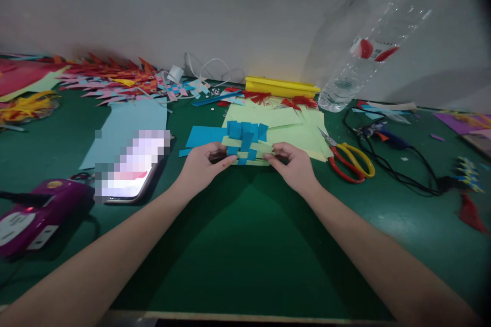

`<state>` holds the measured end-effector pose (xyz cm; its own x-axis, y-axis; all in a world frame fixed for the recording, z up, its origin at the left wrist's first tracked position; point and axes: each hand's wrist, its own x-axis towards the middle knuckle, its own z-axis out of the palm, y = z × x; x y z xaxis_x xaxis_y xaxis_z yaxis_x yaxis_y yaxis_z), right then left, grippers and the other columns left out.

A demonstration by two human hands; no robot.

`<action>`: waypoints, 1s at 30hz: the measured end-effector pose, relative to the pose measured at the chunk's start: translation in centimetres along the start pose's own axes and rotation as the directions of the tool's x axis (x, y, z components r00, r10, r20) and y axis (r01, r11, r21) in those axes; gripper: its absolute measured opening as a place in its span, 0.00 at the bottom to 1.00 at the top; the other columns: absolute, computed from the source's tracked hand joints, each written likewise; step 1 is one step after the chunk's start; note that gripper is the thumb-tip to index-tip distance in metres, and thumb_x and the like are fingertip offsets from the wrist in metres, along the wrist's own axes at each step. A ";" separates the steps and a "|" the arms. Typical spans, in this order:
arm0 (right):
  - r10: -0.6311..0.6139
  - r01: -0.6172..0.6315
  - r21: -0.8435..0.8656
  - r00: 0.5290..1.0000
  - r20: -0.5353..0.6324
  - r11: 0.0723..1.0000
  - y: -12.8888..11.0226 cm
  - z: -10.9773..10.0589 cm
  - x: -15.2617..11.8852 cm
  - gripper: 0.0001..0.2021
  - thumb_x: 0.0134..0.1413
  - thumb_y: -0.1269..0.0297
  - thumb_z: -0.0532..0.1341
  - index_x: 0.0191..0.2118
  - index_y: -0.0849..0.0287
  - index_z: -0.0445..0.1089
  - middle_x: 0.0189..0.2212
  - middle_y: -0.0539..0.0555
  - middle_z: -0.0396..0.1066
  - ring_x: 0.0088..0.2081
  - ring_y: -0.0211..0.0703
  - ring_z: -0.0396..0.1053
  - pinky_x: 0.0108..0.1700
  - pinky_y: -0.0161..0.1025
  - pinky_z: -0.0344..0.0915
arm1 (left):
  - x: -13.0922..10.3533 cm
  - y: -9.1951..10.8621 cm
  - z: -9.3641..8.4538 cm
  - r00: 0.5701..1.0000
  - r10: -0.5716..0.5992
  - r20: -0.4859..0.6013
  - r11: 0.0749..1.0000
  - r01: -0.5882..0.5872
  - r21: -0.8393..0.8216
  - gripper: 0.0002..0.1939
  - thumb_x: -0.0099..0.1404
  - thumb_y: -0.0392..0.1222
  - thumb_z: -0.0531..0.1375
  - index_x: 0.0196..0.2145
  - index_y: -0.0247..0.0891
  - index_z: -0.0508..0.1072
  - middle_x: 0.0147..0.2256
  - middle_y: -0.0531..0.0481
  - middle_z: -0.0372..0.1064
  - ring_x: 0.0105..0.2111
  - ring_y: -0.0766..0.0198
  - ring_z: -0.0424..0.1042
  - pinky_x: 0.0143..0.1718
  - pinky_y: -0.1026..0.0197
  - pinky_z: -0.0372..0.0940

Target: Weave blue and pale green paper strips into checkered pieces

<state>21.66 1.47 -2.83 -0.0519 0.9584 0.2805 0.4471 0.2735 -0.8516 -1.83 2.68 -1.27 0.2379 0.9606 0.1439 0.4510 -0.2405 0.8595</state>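
A small weave of blue and pale green paper strips point(247, 144) is held between both hands above the table. My left hand point(205, 166) pinches its left end, thumb in front and fingers behind. At the right end, my right hand point(290, 163) grips the green strips between thumb and fingers. Blue strip ends stand up along the weave's top. Behind it lie pale green paper sheets point(310, 135) and a blue paper piece point(203, 136).
Scissors point(351, 161) with red and yellow handles lie right of the sheets. A plastic bottle point(376, 51) leans on the wall. At left are a lit phone point(134, 166), a purple power socket point(46, 214) and light blue paper point(126, 122). A black cord point(406, 179) lies right.
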 end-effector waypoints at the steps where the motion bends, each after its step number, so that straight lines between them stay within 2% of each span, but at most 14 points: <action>1: -0.012 0.012 -0.004 1.000 0.004 1.000 0.0 0.0 0.0 0.11 0.49 0.58 0.63 0.39 0.56 0.71 0.33 0.53 0.76 0.37 0.46 0.75 0.42 0.47 0.73 | 0.0 0.1 0.0 1.000 0.003 0.017 1.000 -0.003 -0.009 0.17 0.58 0.53 0.62 0.37 0.36 0.73 0.35 0.46 0.75 0.34 0.57 0.75 0.35 0.58 0.69; 6: -0.113 0.114 -0.017 0.991 0.071 0.993 -0.7 -0.1 -0.3 0.13 0.50 0.59 0.63 0.43 0.55 0.71 0.40 0.54 0.75 0.42 0.44 0.73 0.47 0.44 0.71 | -0.2 0.5 0.0 0.998 -0.056 0.039 0.992 0.051 0.114 0.19 0.56 0.55 0.62 0.36 0.36 0.74 0.33 0.46 0.76 0.33 0.54 0.75 0.33 0.57 0.67; 9: -0.121 0.122 0.000 0.987 0.109 0.993 -1.2 -0.2 -0.5 0.16 0.48 0.57 0.65 0.44 0.55 0.71 0.42 0.54 0.75 0.44 0.45 0.73 0.47 0.43 0.70 | -0.2 0.6 0.0 0.998 -0.046 0.047 0.989 0.039 0.141 0.18 0.56 0.55 0.62 0.35 0.36 0.75 0.32 0.47 0.76 0.32 0.55 0.74 0.33 0.57 0.67; 15: -0.105 0.105 0.003 0.994 0.006 0.994 -1.4 -0.1 -0.5 0.09 0.52 0.56 0.62 0.34 0.55 0.74 0.32 0.52 0.76 0.36 0.43 0.74 0.39 0.40 0.71 | -0.1 0.3 0.0 0.997 0.073 0.002 0.985 -0.072 0.159 0.14 0.57 0.53 0.62 0.31 0.38 0.75 0.28 0.49 0.74 0.28 0.59 0.72 0.28 0.59 0.66; 19: -0.111 0.110 -0.006 0.993 -0.027 0.994 -1.3 -0.2 -0.4 0.09 0.53 0.57 0.61 0.34 0.55 0.74 0.32 0.51 0.76 0.35 0.42 0.74 0.37 0.39 0.71 | -0.1 0.1 -0.1 0.995 0.091 -0.031 0.979 -0.083 0.184 0.14 0.57 0.53 0.62 0.26 0.38 0.73 0.25 0.51 0.72 0.26 0.60 0.71 0.26 0.60 0.66; 27: -0.096 0.095 -0.018 0.995 -0.035 0.995 -1.2 -0.2 -0.3 0.09 0.54 0.56 0.61 0.34 0.55 0.74 0.33 0.52 0.76 0.35 0.42 0.73 0.37 0.40 0.71 | -0.1 0.1 0.0 0.998 0.057 0.007 0.994 -0.058 0.093 0.14 0.58 0.53 0.61 0.31 0.38 0.74 0.29 0.49 0.75 0.31 0.58 0.74 0.31 0.58 0.69; 30: -0.104 0.104 -0.014 0.994 -0.022 0.994 -1.1 -0.2 -0.3 0.09 0.53 0.56 0.61 0.34 0.55 0.73 0.33 0.52 0.76 0.36 0.42 0.73 0.38 0.40 0.70 | -0.1 0.4 0.1 0.997 0.054 0.046 0.998 -0.054 -0.017 0.16 0.58 0.52 0.62 0.37 0.37 0.72 0.35 0.48 0.75 0.36 0.57 0.75 0.38 0.57 0.70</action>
<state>21.32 0.82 -1.89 -0.0788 0.9228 0.3772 0.4514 0.3704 -0.8118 -1.59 2.52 -1.02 0.3012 0.9387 0.1678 0.4226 -0.2892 0.8589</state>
